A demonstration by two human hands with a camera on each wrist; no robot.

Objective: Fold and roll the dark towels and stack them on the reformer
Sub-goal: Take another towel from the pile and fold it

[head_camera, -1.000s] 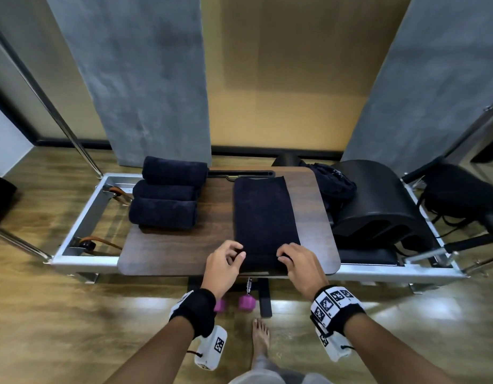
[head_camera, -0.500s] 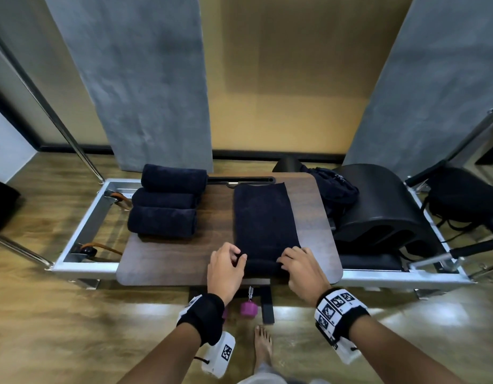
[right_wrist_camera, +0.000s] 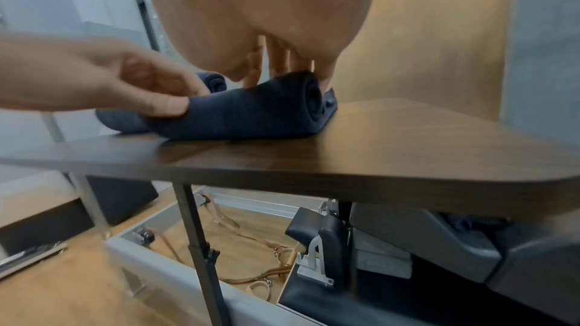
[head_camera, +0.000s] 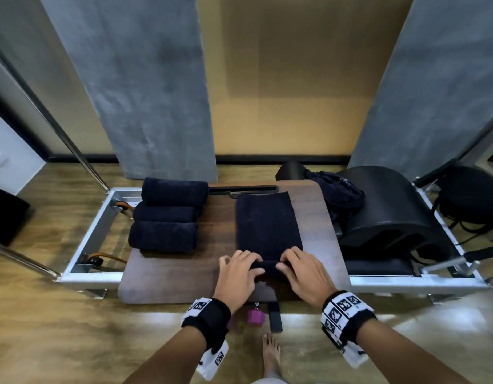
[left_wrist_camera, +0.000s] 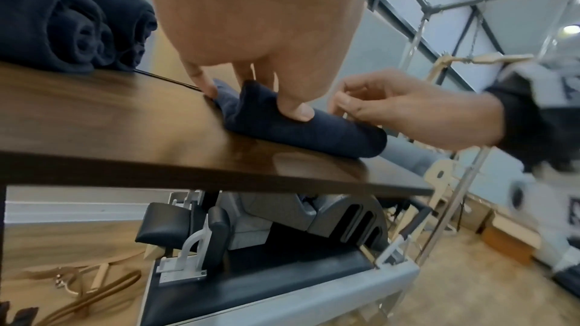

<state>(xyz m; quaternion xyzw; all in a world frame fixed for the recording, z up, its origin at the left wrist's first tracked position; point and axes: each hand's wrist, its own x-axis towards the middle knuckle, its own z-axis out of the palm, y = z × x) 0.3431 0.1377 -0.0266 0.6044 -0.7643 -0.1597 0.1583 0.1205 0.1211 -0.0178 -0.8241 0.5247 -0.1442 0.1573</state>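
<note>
Head view: both hands sit at the near end of a folded dark towel [head_camera: 267,223] lying lengthwise on the wooden board [head_camera: 170,270]. The left hand [head_camera: 237,275] and right hand [head_camera: 306,273] curl fingers over a small starter roll, probably to keep both ends even. Three finished rolls [head_camera: 167,217] are stacked at the board's left side.

Left wrist view: the thumb [left_wrist_camera: 295,108] presses the roll's near side and fingers hook behind, pinching it.

Right wrist view: fingers [right_wrist_camera: 276,61] wrap the far side of the roll, so it's gripped too. The spiral end [right_wrist_camera: 313,96] looks tight, fabric thick and navy.
</note>
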